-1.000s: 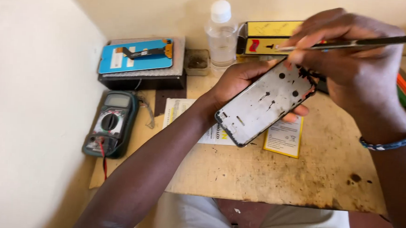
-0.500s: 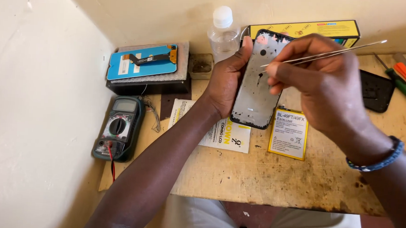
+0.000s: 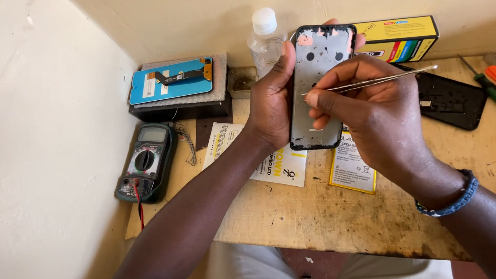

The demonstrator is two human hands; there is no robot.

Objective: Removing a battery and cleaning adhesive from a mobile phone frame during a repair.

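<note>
Metal tweezers (image 3: 375,81), thin and silver, sit pinched in the right hand (image 3: 373,120), their tip resting on the inner face of a black rectangular phone frame (image 3: 317,86) with a grey inside; the left hand (image 3: 272,101) has its grip closed round the frame's left edge, thumb at the front, holding it upright above the worn wooden desk (image 3: 334,217), and the right grip is closed on the tweezers alone.

A slip of the sharp tip could, I judge, scratch the frame's inside or jab the left thumb, since the two lie close; the frame is held by one edge only, so a harder push might twist it loose and drop it onto the desk.

Containers: a clear plastic bottle (image 3: 264,41) with a white cap stands behind the frame, its contents too clear to tell; a yellow cardboard box (image 3: 397,37) lies against the wall, shut, contents hidden; a black multimeter (image 3: 145,162) with a red lead lies at the left, near a blue-backed phone screen panel (image 3: 172,80).
</note>
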